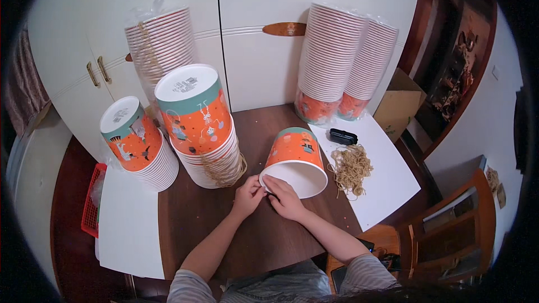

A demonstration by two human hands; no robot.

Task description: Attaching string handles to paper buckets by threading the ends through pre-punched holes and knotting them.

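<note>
An orange paper bucket (295, 148) with a green base band lies tilted on the brown table, its white mouth toward me. My left hand (249, 196) is closed at the left side of its rim, fingertips pinched together against the edge. Beside it, my right hand (284, 197) has its fingers over the same part of the rim, partly inside the mouth. Whether something small sits between the fingertips is hidden. Just right of the bucket lies a loose heap of tan cord (352, 169), with a black oblong case (343, 137) behind it.
Nested upside-down buckets stand at left, one large stack (196, 118) with cord draped on it and a smaller stack (135, 146). Tall plastic-wrapped stacks (331, 56) rise at the back. A red basket (92, 202), a cardboard box (398, 104) and a wooden chair (449, 230) flank the table.
</note>
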